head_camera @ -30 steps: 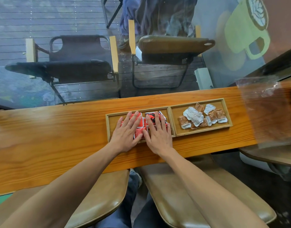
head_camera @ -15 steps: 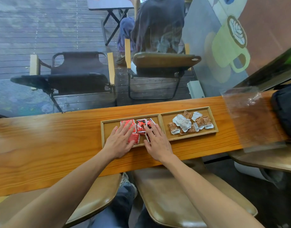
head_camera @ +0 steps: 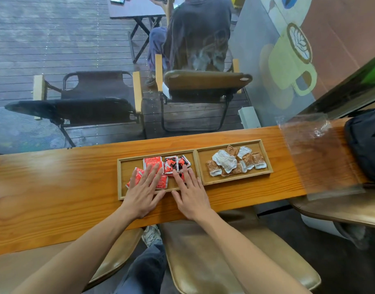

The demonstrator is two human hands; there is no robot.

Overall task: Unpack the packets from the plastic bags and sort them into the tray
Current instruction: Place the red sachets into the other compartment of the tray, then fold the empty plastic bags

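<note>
From the head camera, the left hand (head_camera: 144,190) and right hand (head_camera: 189,193) lie flat with straight fingers on the red packets (head_camera: 159,169) in the tray (head_camera: 267,172)'s left compartment, directly ahead of both; one packet overhangs the left-hand edge, nearer the left hand.

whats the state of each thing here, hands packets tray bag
left hand: open, fingers straight, resting flat on the red packets
right hand: open, fingers straight, fingertips on the red packets
red packets: loose in the tray's left compartment, partly under the hands
brown and white packets: heaped in the right compartment, untouched
tray: flat on the counter, both compartments filled
plastic bag: empty, lying flat on the counter right of the tray
</note>
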